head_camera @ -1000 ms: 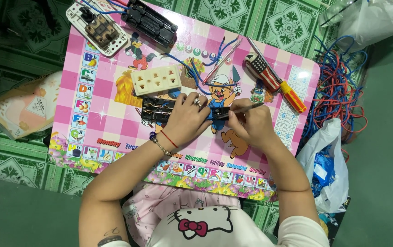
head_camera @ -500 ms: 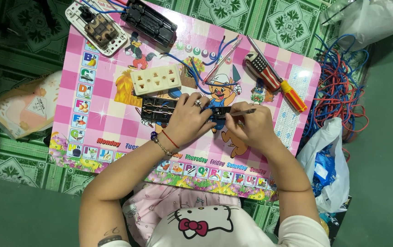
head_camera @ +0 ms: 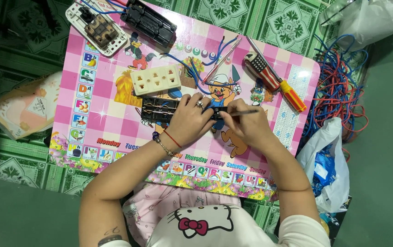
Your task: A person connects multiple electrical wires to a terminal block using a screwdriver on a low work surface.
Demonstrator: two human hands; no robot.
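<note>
Seen from above, a person sits at a low pink table [head_camera: 114,119] printed with cartoon animals and alphabet squares, both hands at work near its centre. The left hand [head_camera: 189,120] lies palm down over a long black socket strip body [head_camera: 160,110], its fingers curled and spread across the top, pressing it flat; brass contact strips show at the uncovered left end. A ring sits on one finger, and red and beaded bracelets [head_camera: 168,141] circle the wrist. The right hand [head_camera: 244,126] is closed in a pencil-style pinch around a thin screwdriver [head_camera: 242,112], thumb and fingertips tight on its shaft. The tip points left, into the right end of the strip, just beside the left hand's fingertips.

Just above the strip lies a cream socket faceplate [head_camera: 155,79]. At the table's top left edge rest a white switch plate [head_camera: 96,28] and another black casing [head_camera: 149,22]. To the upper right lie a striped-handled tool [head_camera: 262,69] and an orange-handled screwdriver [head_camera: 293,96]. Loose blue wires [head_camera: 192,68] trail across the top. Off the table's right edge sits a tangle of red and blue wire [head_camera: 340,87], with a white plastic bag [head_camera: 326,164] below it.
</note>
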